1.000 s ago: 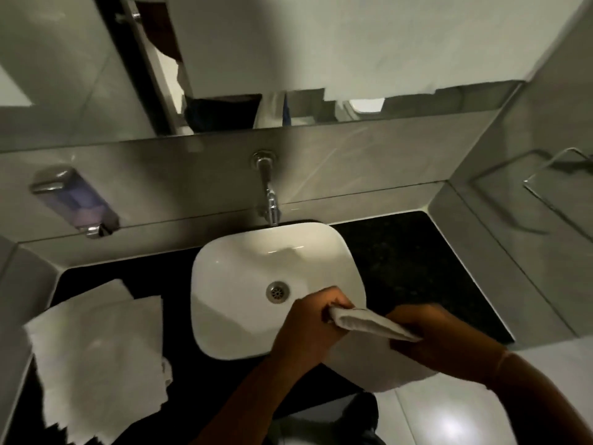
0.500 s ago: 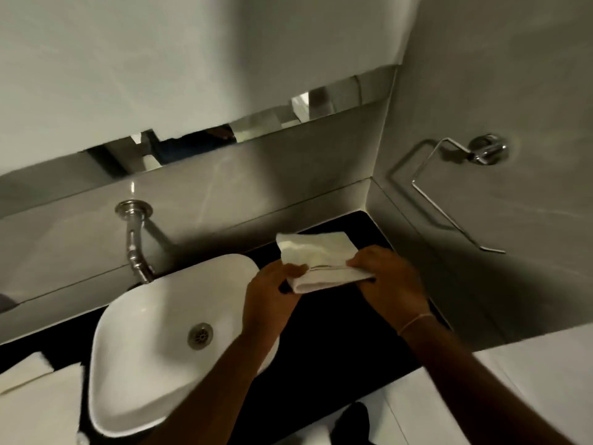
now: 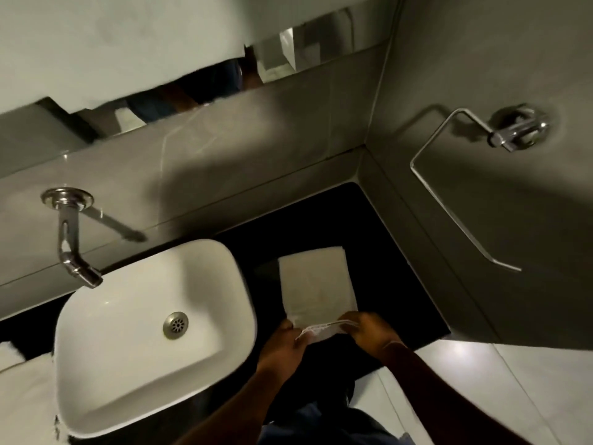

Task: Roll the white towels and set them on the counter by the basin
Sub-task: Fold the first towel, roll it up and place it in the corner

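Note:
A folded white towel [image 3: 316, 284] lies flat as a long strip on the black counter [image 3: 394, 261], just right of the white basin [image 3: 96, 396]. My left hand [image 3: 284, 343] pinches the towel's near left corner. My right hand [image 3: 369, 329] grips its near right corner, where the edge is curled up slightly. More white towels [image 3: 22, 396] lie on the counter left of the basin, cut off by the frame's edge.
A chrome tap [image 3: 69, 239] juts from the grey tiled wall above the basin. A chrome towel ring [image 3: 455, 187] hangs on the right wall. A mirror strip [image 3: 305, 46] runs along the back wall. Pale floor tiles [image 3: 481, 396] show below the counter's right end.
The towel was held up over the basin's front, then carried to the right. It now lies spread flat on the counter right of the basin, both hands at its near edge.

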A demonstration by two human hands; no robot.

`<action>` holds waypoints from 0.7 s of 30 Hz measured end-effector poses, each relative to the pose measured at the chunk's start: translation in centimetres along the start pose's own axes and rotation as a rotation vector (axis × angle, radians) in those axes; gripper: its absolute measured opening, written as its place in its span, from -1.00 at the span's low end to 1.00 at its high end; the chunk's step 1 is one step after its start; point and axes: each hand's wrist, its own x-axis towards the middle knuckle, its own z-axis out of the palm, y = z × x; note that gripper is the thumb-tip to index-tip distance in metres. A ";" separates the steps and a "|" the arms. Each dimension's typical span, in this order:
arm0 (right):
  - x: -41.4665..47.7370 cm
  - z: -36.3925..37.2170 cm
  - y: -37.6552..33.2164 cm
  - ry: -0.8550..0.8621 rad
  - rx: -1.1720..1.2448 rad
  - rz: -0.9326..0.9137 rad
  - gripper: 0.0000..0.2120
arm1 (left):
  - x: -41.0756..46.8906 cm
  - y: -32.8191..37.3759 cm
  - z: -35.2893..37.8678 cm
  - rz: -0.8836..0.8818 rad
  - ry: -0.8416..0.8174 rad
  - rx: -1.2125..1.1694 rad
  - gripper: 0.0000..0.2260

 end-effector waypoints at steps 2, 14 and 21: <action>0.8 -0.3 0.0 -0.002 0.078 0.001 -0.78 | 0.6 0.0 -0.2 -0.033 -0.005 -0.047 -0.63; 2.7 1.8 -1.8 0.219 -0.473 -0.029 -0.82 | 3.1 0.2 0.1 0.380 -0.048 0.470 -0.70; 1.2 4.1 -1.3 0.317 -0.408 -0.215 -0.83 | 5.4 -0.9 -0.2 0.342 -0.127 0.552 -0.57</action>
